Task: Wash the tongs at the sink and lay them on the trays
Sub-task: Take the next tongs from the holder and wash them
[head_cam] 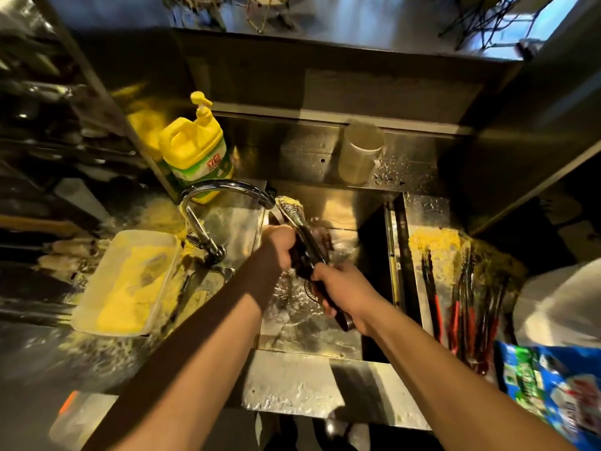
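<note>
A pair of metal tongs (pixel 290 212) with a dark handle points up toward the spout of the chrome faucet (pixel 227 187), over the steel sink (pixel 328 349). My right hand (pixel 341 292) grips the handle end of the tongs. My left hand (pixel 278 244) presses a dark scrubbing pad (pixel 320 240) against the middle of the tongs. Water runs and splashes in the basin. Several washed tongs with red handles (pixel 461 307) lie on the tray (pixel 419 255) right of the sink.
A yellow dish-soap pump bottle (pixel 195 151) stands behind the faucet. A white tub with a yellow cloth (pixel 128 281) sits left of the sink. A clear cup (pixel 359 154) stands on the back ledge. A blue package (pixel 549 392) and a white bowl (pixel 559 304) lie at right.
</note>
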`<action>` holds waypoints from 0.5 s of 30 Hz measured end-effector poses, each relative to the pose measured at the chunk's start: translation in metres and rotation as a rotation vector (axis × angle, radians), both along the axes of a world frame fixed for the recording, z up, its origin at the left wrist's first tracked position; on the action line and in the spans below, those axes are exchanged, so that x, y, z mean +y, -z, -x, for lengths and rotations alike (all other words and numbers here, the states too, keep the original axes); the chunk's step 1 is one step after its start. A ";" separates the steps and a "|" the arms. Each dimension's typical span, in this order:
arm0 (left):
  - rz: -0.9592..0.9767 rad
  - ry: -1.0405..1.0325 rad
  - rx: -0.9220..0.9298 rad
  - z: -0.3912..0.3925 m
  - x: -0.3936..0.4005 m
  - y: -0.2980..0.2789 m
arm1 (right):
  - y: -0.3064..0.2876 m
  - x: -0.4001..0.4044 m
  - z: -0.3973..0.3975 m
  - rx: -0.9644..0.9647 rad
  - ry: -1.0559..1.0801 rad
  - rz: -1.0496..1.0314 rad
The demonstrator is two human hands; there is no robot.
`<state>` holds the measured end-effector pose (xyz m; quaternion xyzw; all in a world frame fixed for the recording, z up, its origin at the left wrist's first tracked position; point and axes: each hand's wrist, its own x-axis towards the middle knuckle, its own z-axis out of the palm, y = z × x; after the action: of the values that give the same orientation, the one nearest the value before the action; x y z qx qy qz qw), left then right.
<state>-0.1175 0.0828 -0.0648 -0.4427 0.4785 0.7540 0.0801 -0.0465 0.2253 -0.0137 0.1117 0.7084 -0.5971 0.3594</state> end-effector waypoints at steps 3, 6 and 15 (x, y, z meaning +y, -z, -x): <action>0.093 -0.042 0.011 0.002 0.005 0.000 | -0.002 0.002 -0.002 0.006 -0.003 0.003; 0.058 0.005 0.003 -0.005 0.018 -0.005 | -0.002 0.000 0.002 0.046 0.004 -0.010; -0.010 -0.013 0.041 -0.007 0.026 -0.001 | -0.003 0.004 0.001 0.068 -0.073 -0.025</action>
<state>-0.1104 0.1089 -0.0639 -0.4299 0.4736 0.7657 0.0677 -0.0473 0.2289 -0.0110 0.0699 0.7314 -0.5780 0.3551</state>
